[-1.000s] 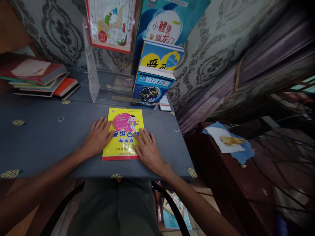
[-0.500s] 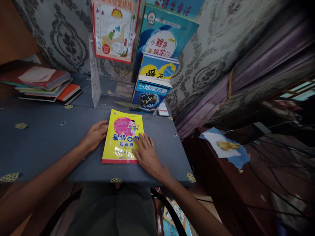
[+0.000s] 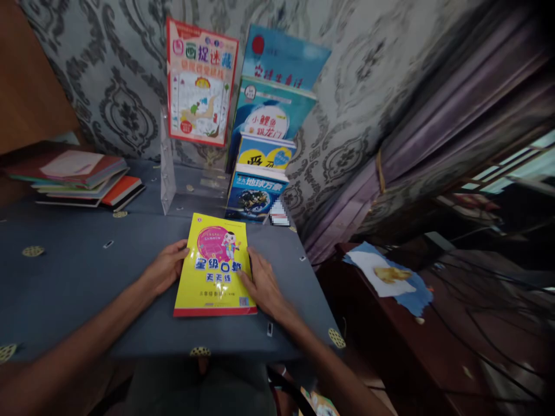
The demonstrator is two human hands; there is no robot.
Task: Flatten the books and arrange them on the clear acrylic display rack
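Observation:
A yellow workbook (image 3: 215, 289) with a red bottom strip, a pink circle and a cartoon child on its cover is between my two hands, face up over the table. My left hand (image 3: 163, 268) grips its left edge, with the fingertips partly hidden at the edge. On the other side my right hand (image 3: 265, 286) holds the right edge, its thumb resting on the cover and its fingers along the side. Whether the workbook is fully off the table I cannot tell.
Behind stands a clear acrylic rack (image 3: 167, 167) with a red-bordered book (image 3: 202, 86) and several blue books (image 3: 254, 196). A stack of books (image 3: 82, 173) lies at the left on the grey tablecloth (image 3: 130, 242). At the right, a lower brown surface (image 3: 390, 323) carries paper and cables.
My right hand has slid from lying on the cover to the workbook's right edge. My left hand has closed on the left edge. The view has tilted up.

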